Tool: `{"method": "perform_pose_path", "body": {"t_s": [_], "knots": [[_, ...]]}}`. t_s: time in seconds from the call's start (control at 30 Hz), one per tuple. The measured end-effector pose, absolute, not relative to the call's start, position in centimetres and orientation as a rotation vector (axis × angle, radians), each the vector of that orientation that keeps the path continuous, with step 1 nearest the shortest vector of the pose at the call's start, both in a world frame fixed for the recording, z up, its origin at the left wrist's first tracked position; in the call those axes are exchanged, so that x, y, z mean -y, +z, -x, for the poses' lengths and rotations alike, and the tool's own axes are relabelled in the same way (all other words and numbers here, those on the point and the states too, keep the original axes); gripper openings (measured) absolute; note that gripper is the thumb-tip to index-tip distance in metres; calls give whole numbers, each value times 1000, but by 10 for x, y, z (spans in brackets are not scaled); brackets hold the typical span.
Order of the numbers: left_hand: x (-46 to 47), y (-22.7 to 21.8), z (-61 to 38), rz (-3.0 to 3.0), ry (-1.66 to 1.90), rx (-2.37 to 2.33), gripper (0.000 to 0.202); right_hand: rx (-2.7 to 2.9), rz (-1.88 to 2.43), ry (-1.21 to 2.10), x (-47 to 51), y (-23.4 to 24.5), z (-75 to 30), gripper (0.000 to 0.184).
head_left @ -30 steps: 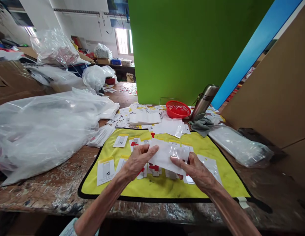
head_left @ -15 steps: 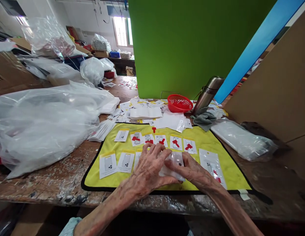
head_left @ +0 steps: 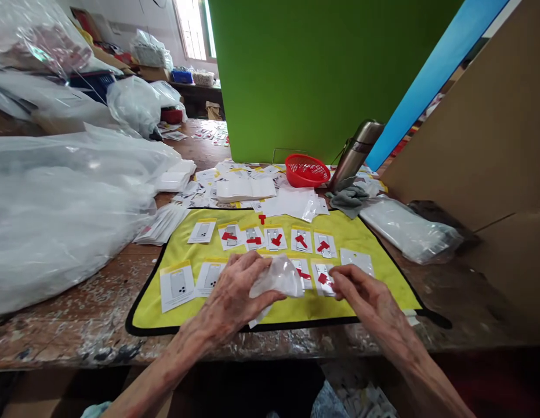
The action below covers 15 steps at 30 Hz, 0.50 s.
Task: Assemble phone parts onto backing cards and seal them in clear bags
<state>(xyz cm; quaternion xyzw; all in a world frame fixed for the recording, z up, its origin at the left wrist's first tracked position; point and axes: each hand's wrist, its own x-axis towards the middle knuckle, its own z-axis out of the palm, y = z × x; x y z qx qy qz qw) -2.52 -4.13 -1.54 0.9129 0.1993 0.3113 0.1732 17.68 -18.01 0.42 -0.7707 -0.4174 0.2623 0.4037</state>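
My left hand (head_left: 237, 287) is closed around a small clear plastic bag (head_left: 281, 277), crumpled and raised above the yellow mat (head_left: 296, 310). At the right end of the near row, my right hand (head_left: 369, 293) pinches the right edge of a white card (head_left: 318, 271) printed with a phone-case outline, bearing a red T-shaped tab (head_left: 323, 278). Left of it lies a similar card (head_left: 308, 281) with a red tab, partly behind the bag. Plainer cards (head_left: 177, 285) lie left of my left hand, which partly hides that row. A clear packet (head_left: 357, 261) lies beyond my right fingers.
Another row of cards (head_left: 276, 238) crosses the mat's far half, most with red tabs. Behind are paper stacks (head_left: 246, 188), a red basket (head_left: 308, 171), a steel flask (head_left: 357, 151) and a grey cloth (head_left: 350, 197). Large plastic bags (head_left: 69, 209) crowd the left; bagged sleeves (head_left: 411, 229) lie right.
My right hand has left the small bag and moved right to the end card. My left hand keeps the bag. The clear packet's near part is now hidden, and the view has shifted.
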Motion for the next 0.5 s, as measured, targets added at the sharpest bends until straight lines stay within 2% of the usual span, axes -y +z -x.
{"method": "perform_pose_path", "body": {"t_s": [0.13, 0.3, 0.43, 0.5], "knots": [[48, -10, 22, -2608, 809, -518, 38, 1265, 1678, 961, 166, 15, -148, 32], [54, -3, 27, -2699, 679, -462, 48, 1236, 1424, 1355, 146, 13, -145, 34], [64, -10, 26, -2699, 680, -467, 82, 1230, 1548, 1234, 143, -2, -140, 36], [70, -14, 26, -2676, 737, -489, 80, 1248, 1592, 1165, 143, -8, -135, 35]]}}
